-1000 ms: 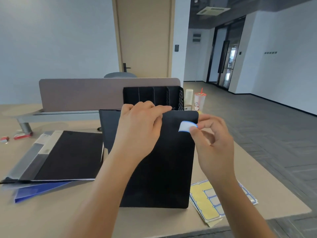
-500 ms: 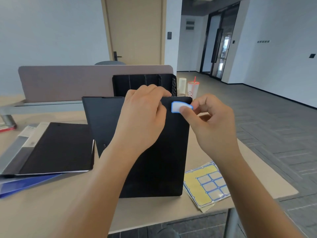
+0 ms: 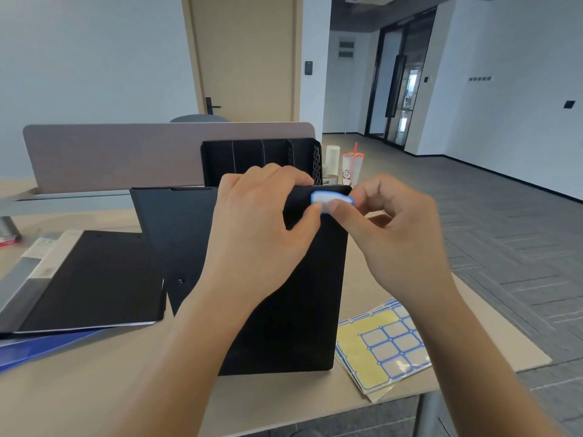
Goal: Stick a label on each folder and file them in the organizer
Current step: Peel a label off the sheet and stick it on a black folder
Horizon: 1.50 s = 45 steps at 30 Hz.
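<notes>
A black folder (image 3: 293,294) stands upright on its bottom edge near the front edge of the table (image 3: 94,389), long axis vertical, its cover facing the person and a second flap opening out to the left. The left hand (image 3: 262,228) grips the folder's top edge, fingers curled over it and thumb lying on the cover. A white label (image 3: 328,198) with a blue border lies flat in the cover's top right corner, long axis horizontal. The right hand (image 3: 397,234) has thumb and forefinger nearly closed, the thumb tip pressing on the label's lower edge, the other fingers curled in. The label sheet (image 3: 381,342) lies at the table's front right corner, just beside the folder. The black organizer (image 3: 262,159) stands behind the folder, slots vertical.
</notes>
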Available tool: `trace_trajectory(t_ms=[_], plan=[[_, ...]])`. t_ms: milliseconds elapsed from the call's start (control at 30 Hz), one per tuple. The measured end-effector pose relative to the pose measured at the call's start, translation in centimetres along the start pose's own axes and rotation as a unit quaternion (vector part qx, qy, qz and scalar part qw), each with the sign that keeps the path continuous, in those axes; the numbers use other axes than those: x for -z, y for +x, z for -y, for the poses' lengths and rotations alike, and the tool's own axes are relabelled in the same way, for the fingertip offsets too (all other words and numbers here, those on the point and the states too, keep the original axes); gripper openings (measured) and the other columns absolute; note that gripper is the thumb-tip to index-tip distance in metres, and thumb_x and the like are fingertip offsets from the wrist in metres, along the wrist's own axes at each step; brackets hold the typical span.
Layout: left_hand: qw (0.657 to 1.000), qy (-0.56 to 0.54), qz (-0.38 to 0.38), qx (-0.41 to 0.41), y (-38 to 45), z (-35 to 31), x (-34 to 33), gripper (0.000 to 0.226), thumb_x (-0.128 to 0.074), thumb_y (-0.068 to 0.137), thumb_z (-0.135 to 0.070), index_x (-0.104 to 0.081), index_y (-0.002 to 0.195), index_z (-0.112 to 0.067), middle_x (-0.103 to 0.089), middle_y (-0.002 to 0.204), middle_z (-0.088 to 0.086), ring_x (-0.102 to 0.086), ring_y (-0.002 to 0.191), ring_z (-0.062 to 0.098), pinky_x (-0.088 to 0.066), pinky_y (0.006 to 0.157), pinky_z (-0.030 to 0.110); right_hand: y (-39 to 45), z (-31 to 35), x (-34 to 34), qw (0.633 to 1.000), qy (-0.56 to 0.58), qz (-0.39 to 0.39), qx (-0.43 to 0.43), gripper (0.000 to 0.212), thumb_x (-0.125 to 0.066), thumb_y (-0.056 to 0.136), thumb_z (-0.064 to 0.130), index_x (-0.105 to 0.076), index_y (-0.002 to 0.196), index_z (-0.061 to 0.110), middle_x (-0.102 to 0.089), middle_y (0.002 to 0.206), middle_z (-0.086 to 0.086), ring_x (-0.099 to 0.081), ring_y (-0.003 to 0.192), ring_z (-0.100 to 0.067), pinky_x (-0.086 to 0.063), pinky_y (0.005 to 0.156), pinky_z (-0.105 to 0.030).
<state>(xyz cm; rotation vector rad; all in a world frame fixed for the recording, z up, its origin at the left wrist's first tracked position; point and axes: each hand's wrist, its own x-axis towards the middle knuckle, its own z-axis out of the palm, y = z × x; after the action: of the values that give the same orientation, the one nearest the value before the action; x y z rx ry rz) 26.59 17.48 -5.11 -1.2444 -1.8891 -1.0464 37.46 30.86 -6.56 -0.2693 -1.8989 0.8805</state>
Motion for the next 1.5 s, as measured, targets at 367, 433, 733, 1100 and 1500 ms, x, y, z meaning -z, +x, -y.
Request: trace_trajectory(t_ms=[367,433,733,1100,1500], plan=[[1.0,-0.001,-0.002,0.001,0.09,-0.13,-0.14,0.023,-0.064,0.09,-0.037,-0.07,0.11,-0.026,-0.07,0.099,-0.012,-0.06,0.092,0.012,-0.036,0.092,0.033,0.38,0.41,0.2,0.999,-0.028,0.01,0.016,0.021,-0.08,0.092,0.029,-0.063,0.08,0.032,-0.065,0.074,0.011,-0.058,0.067,-0.007,-0.041,0.056,-0.011],[1.0,-0.002,-0.003,0.001,0.1,-0.11,-0.13,0.024,-0.063,0.09,-0.037,-0.071,0.11,-0.026,-0.07,0.1,-0.012,-0.06,0.092,0.012,-0.036,0.092,0.033,0.41,0.47,0.16,0.999,-0.035,0.01,0.017,0.022,-0.08,0.092,0.03,-0.062,0.079,0.035,-0.065,0.075,0.012,-0.058,0.067,-0.007,-0.042,0.056,-0.011],[1.0,-0.007,-0.011,0.007,0.05,-0.06,-0.19,0.022,-0.063,0.09,-0.034,-0.071,0.109,-0.026,-0.07,0.098,-0.012,-0.054,0.09,0.008,-0.036,0.09,0.032,0.42,0.56,0.14,0.999,-0.037,0.014,0.02,0.021,-0.078,0.093,0.031,-0.062,0.08,0.035,-0.064,0.075,0.013,-0.057,0.066,-0.004,-0.042,0.056,-0.01],[1.0,-0.003,-0.008,0.009,0.09,-0.11,-0.11,0.021,-0.062,0.091,-0.034,-0.071,0.108,-0.027,-0.071,0.097,-0.012,-0.059,0.09,0.011,-0.037,0.09,0.033,0.34,0.62,0.08,0.999,-0.035,0.007,0.026,0.021,-0.078,0.092,0.03,-0.061,0.08,0.035,-0.063,0.074,0.014,-0.058,0.067,-0.005,-0.042,0.057,-0.01],[1.0,-0.011,-0.011,0.013,0.11,-0.17,-0.11,0.02,-0.062,0.091,-0.035,-0.072,0.106,-0.027,-0.071,0.097,-0.013,-0.06,0.09,0.011,-0.034,0.089,0.03,0.21,0.43,-0.08,0.999,-0.044,0.002,0.032,0.022,-0.077,0.093,0.032,-0.06,0.081,0.038,-0.064,0.076,0.014,-0.058,0.069,-0.007,-0.044,0.058,-0.012]])
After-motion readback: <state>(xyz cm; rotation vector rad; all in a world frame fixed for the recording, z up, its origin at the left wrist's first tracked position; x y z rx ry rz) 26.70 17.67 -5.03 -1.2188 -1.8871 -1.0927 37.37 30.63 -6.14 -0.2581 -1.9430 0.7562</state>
